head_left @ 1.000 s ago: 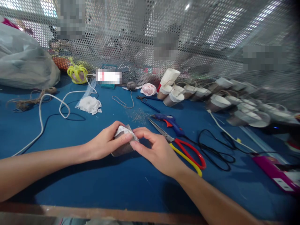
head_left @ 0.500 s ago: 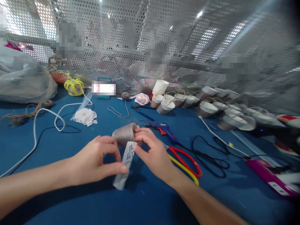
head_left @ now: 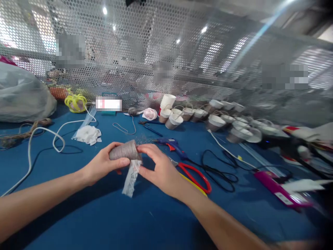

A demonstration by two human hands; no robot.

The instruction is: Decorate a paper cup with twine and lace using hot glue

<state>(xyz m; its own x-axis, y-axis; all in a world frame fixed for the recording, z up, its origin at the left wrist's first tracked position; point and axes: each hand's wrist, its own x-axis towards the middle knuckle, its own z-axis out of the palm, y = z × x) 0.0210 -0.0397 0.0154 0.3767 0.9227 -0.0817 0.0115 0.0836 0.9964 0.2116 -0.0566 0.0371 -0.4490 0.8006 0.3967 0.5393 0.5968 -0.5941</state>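
Note:
A small grey cup wrapped in twine lies on its side between my hands, just above the blue table. My left hand grips its left end, thumb in front and fingers behind. At the right end, my right hand pinches the rim, with its thumb and fingers at the edge where a strip of white lace is held. The lace hangs down in front, its lower end loose. Just right of my right hand lie a blue glue gun and red-and-yellow-handled scissors.
Several twine-wrapped cups with white rims stand at the back right. A purple power strip and black cables lie to the right. White lace, a white cable and a plastic bag are on the left. Pliers lie behind.
My left hand has moved from beside the lace onto the cup and closed round its left end. The cup has tilted slightly. The view has shifted to the right.

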